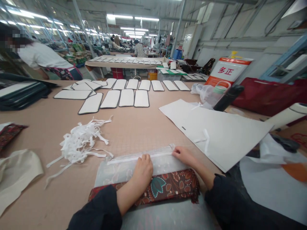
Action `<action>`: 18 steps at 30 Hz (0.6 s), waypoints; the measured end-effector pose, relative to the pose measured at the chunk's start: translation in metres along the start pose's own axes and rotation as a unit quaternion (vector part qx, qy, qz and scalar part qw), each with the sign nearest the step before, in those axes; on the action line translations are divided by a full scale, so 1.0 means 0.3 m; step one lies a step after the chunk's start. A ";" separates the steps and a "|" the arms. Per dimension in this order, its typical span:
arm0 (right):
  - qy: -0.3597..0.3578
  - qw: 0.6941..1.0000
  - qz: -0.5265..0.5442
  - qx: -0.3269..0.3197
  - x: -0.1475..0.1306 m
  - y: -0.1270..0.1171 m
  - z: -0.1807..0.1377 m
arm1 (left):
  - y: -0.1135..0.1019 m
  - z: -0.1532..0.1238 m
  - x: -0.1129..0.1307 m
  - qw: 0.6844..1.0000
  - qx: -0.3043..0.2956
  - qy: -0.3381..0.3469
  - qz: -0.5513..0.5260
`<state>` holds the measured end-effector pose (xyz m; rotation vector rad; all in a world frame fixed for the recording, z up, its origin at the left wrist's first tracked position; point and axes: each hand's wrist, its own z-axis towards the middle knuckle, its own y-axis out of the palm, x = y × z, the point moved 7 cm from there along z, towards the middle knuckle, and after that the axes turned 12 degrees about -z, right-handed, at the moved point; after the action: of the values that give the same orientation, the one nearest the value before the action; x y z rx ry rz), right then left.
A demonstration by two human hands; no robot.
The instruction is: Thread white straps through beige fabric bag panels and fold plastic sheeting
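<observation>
A translucent plastic sheet (109,174) lies in front of me, and a folded brown floral fabric (172,188) rests across it. Along the sheet's far edge runs a narrow white strip (124,158). My left hand (144,171) is closed, its curled fingertips down on this strip; whether they pinch or only press it I cannot make out. At the far right corner my right hand (183,155) pinches the edge of the plastic sheet between thumb and fingers. To the left sits a tangled heap of white ribbons (80,140).
White panels with dark edging (127,97) lie in rows farther back. A large pale board (213,127) covers the right side, near a plastic bag (206,94) and a black cylinder (229,97). Cream cloth (19,172) is at left. A co-worker (45,57) bends beyond the table.
</observation>
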<state>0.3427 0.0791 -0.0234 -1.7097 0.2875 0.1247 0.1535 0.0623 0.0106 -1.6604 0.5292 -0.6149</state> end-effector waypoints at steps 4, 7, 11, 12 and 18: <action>0.007 0.999 0.040 -0.004 0.064 -0.010 -0.005 | 0.002 0.014 0.008 1.000 0.009 -0.009 0.014; 0.027 0.999 0.044 0.003 0.079 -0.008 0.004 | -0.005 0.023 0.020 0.999 0.028 -0.008 0.021; 0.052 0.998 0.025 0.009 0.077 0.004 0.025 | -0.003 0.035 0.029 0.999 0.027 -0.004 0.023; 0.056 0.998 0.019 0.008 0.077 0.009 0.031 | -0.001 0.037 0.031 0.999 0.024 -0.004 0.024; 0.069 0.997 -0.019 -0.009 0.098 0.014 0.053 | 0.008 0.045 0.033 0.999 0.015 -0.020 0.029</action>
<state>0.3711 0.0907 -0.0370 -1.7430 0.3556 -0.0194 0.1698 0.0656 0.0075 -1.6197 0.5335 -0.5435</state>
